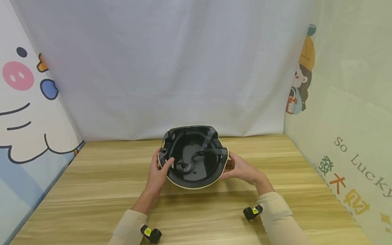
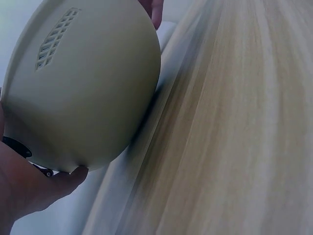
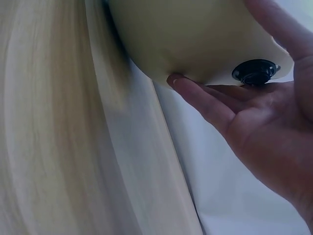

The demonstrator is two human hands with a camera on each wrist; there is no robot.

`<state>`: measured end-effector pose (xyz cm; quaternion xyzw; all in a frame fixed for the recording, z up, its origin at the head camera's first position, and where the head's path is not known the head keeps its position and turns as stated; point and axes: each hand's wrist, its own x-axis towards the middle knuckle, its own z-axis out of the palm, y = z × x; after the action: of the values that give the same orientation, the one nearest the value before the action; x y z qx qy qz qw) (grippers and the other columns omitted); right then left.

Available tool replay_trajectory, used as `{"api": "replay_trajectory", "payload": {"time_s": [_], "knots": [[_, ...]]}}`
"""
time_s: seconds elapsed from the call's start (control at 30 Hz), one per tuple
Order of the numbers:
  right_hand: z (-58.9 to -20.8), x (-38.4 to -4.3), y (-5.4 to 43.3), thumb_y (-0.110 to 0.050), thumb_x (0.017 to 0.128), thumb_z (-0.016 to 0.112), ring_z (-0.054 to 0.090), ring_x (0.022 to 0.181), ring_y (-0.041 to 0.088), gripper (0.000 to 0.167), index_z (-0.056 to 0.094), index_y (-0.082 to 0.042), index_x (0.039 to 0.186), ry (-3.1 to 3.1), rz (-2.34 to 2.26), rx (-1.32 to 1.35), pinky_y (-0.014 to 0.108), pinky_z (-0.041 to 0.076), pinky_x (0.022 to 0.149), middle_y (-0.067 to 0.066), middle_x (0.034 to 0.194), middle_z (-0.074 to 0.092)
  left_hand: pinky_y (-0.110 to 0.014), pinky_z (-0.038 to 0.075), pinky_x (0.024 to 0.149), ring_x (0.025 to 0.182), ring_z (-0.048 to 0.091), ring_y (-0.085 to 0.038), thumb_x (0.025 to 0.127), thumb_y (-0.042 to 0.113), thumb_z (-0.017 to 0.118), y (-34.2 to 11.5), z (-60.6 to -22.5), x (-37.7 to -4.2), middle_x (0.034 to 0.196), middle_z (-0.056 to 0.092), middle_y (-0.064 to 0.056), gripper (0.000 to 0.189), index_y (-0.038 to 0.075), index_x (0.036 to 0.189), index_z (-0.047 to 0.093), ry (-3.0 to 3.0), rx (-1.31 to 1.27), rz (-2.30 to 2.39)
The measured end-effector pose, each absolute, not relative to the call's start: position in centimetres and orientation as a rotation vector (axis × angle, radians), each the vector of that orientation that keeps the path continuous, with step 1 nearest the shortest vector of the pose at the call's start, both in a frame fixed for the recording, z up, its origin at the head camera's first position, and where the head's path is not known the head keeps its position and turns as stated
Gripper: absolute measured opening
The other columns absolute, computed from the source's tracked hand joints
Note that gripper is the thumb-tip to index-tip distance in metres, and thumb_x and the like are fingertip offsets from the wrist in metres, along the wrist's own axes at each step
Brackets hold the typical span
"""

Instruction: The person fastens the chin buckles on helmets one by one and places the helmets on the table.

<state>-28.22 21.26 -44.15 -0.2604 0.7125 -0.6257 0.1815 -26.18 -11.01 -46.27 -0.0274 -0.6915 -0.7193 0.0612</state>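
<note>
A helmet (image 1: 191, 154) is held upside down at the far middle part of the wooden table (image 1: 101, 177), its hollow turned toward the head camera; whether the crown is touching the wood cannot be told. The likeliest mishap from here is judged to be a slip or roll: the smooth, rounded shell offers little to catch on, and it could be tipped if one side were loosened before the other. The loose chin strap (image 1: 187, 166) might also be snagged by the left thumb, which is laid close to it. The outside is pale cream with a dull sheen, and is pierced on one side by a latticed vent (image 2: 56, 39); the inside is lined in black and crossed by dark webbing. A round black fitting (image 3: 254, 72) is set near the rim on the right. By the left hand (image 1: 159, 173) the rim is pinched, the thumb hooked over inside and the fingers kept outside. By the right hand (image 1: 243, 168) the opposite side is cupped, with thumb and fingers spread apart and fingertips pressed to the shell. Pale sleeves (image 1: 128, 224) are worn on both arms, with a small black camera (image 1: 253, 212) at each wrist. Behind the table a white curtain (image 1: 183, 68) is hung.
</note>
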Motion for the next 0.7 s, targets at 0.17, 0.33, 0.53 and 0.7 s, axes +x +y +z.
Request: {"api": "replay_trajectory", "payload": {"time_s": [0.17,0.33,0.53,0.7], "knots": [[-44.0,-28.2,21.3,0.004,0.079,0.08,0.063,0.112,0.03,0.091,0.025,0.003,0.152,2.011,-1.759,-0.742,0.041,0.055,0.086,0.03,0.13,0.056,-0.032,0.046,0.094,0.128,0.047,-0.036,0.1,0.034,0.062,-11.1,-46.0,-26.2,0.154,0.032,-0.015,0.07,0.018,0.158,0.026,-2.141,-0.051,-2.095],[-43.7,-28.2,21.4,0.003,0.08,0.079,0.064,0.109,0.028,0.09,0.026,0.003,0.152,2.024,-1.746,-0.75,0.04,0.055,0.086,0.028,0.13,0.057,-0.049,0.039,0.104,0.131,0.043,-0.041,0.099,0.04,0.06,-11.2,-45.7,-26.1,0.154,0.029,-0.022,0.071,0.016,0.157,0.027,-2.171,-0.007,-2.065],[-43.6,-28.1,21.6,-0.002,0.081,0.081,0.061,0.116,0.032,0.094,0.023,0.0,0.155,2.019,-1.738,-0.728,0.041,0.054,0.09,0.028,0.135,0.055,-0.043,0.04,0.103,0.129,0.045,-0.038,0.1,0.039,0.057,-11.2,-45.7,-26.0,0.153,0.034,-0.024,0.073,0.009,0.157,0.023,-2.151,0.016,-2.1],[-43.4,-27.9,22.2,-0.008,0.082,0.084,0.054,0.125,0.04,0.108,0.009,-0.004,0.16,2.054,-1.715,-0.697,0.042,0.051,0.095,0.029,0.144,0.047,-0.037,0.039,0.105,0.13,0.046,-0.034,0.101,0.037,0.054,-11.1,-45.9,-26.2,0.149,0.039,-0.028,0.074,0.002,0.156,0.018,-2.06,0.073,-2.201]]}}
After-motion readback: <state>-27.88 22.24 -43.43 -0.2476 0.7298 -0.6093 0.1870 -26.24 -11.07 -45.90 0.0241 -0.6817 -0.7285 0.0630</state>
